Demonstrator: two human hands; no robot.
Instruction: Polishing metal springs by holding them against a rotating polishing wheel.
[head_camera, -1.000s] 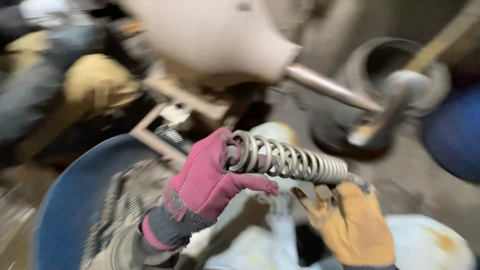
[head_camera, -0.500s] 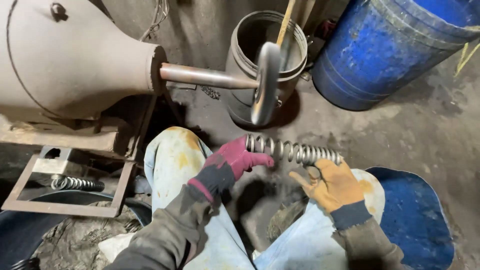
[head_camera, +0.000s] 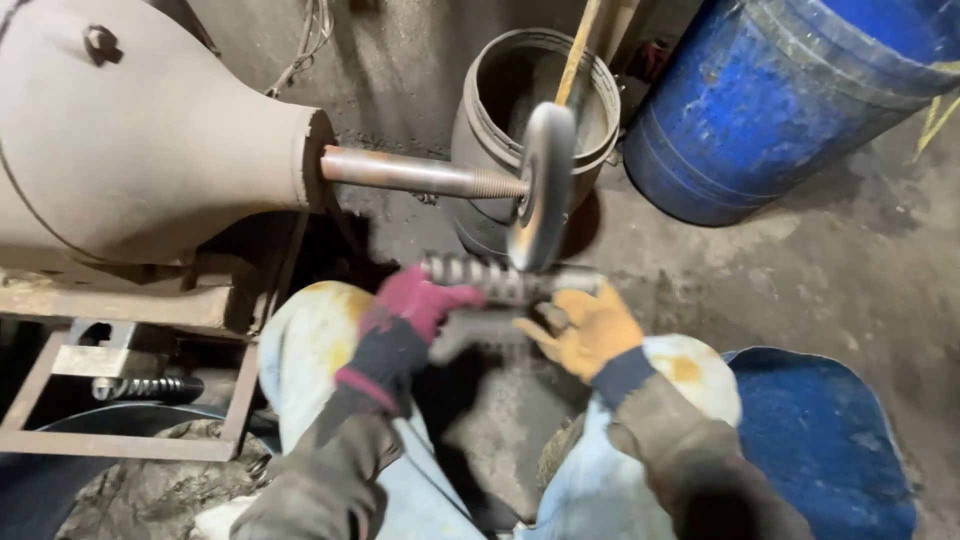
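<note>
A grey coil spring (head_camera: 500, 280) is held level between both hands, just under the rim of a spinning polishing wheel (head_camera: 541, 186). My left hand (head_camera: 415, 305), in a pink glove, grips the spring's left end. My right hand (head_camera: 590, 325), in a yellow glove, holds the right end, which is blurred. The wheel sits on a threaded shaft (head_camera: 420, 175) coming out of a large beige motor housing (head_camera: 130, 130). My knees in pale stained trousers are below the hands.
A grey bucket (head_camera: 500, 90) with a wooden stick stands behind the wheel. A big blue drum (head_camera: 770, 110) is at the upper right and a blue tub (head_camera: 820, 430) at the lower right. Another spring (head_camera: 140, 387) lies in the metal frame at left.
The view swung from a blurred sideways look to the wheel. Both hands raised the spring up to the wheel's lower rim.
</note>
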